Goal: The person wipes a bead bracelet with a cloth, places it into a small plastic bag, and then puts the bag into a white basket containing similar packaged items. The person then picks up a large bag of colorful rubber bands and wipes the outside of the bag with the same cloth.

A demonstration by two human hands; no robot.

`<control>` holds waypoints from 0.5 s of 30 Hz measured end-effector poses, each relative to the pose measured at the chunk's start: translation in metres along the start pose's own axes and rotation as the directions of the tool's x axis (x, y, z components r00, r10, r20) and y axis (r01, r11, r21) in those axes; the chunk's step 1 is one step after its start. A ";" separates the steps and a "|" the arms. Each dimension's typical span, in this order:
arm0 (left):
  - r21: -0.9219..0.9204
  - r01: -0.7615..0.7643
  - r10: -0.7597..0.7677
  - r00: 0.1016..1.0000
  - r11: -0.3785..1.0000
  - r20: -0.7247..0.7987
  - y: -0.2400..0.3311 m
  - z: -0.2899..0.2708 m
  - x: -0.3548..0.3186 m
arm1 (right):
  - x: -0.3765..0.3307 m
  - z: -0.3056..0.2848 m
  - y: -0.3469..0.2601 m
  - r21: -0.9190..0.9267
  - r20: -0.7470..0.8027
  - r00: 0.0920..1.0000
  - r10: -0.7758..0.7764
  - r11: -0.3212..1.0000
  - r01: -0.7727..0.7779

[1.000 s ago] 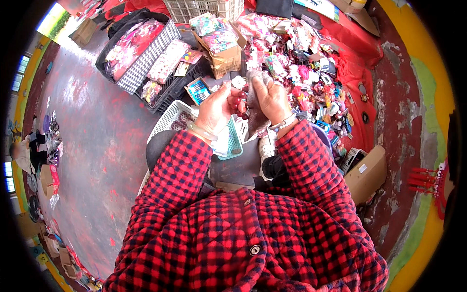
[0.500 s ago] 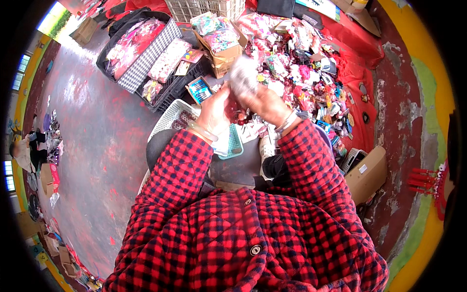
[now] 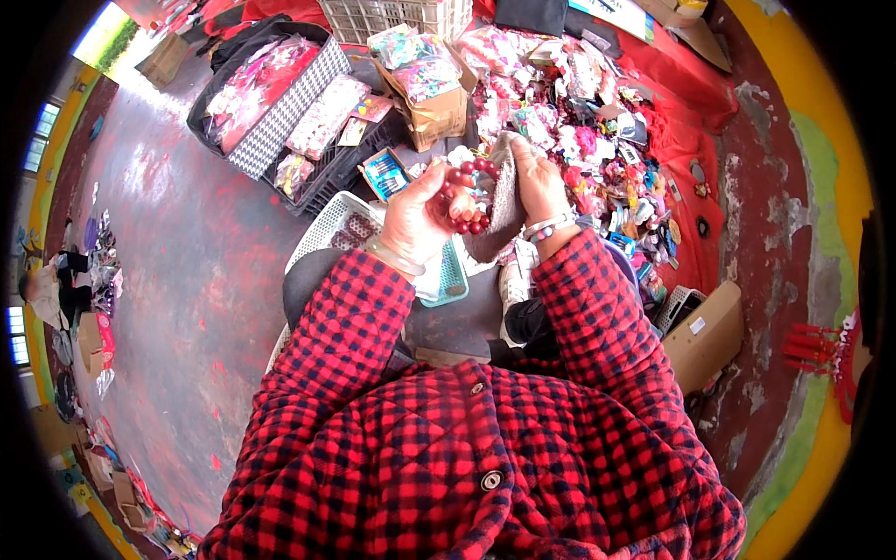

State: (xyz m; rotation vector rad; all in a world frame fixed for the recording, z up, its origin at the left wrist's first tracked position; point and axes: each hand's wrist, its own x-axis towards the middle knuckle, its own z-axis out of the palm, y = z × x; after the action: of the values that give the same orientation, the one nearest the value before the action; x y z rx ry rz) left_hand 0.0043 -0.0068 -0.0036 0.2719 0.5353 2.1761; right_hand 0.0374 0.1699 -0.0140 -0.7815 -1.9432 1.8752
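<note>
Holding red bead string (image 3: 464, 198) btwn hands | left hand (image 3: 417, 217) | right hand (image 3: 537, 179) on grey pouch (image 3: 499, 201)

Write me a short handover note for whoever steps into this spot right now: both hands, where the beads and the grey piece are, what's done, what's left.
Left hand: closed on a string of dark red beads, raised in front of the chest.
Right hand: gripping a grey fabric piece, pressed against the beads.
Below the hands: a teal tray on the lap, a white basket beside it.
Done: beads and fabric are picked up.
Left: both are in hand, not yet set down; the heap of small coloured items lies ahead.
</note>
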 end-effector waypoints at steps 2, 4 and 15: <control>0.007 0.003 -0.002 0.990 1.000 -0.143 0.003 0.003 0.003 | 0.020 -0.013 0.020 0.146 0.037 0.999 -0.003 0.989 -0.002; 0.025 0.067 -0.059 0.970 0.997 -0.236 0.006 0.001 0.002 | -0.011 -0.007 -0.029 0.363 0.136 0.990 -0.047 0.932 -0.006; 0.340 0.221 -0.140 0.959 0.914 -0.247 -0.011 0.005 -0.002 | -0.035 0.017 -0.025 -0.404 0.455 0.858 -0.240 0.803 0.439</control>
State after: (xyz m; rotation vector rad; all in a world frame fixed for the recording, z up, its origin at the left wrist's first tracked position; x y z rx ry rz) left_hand 0.0151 -0.0010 -0.0044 0.1734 1.0538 1.9249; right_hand 0.0509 0.1361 0.0141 -0.1335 -2.6584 1.3854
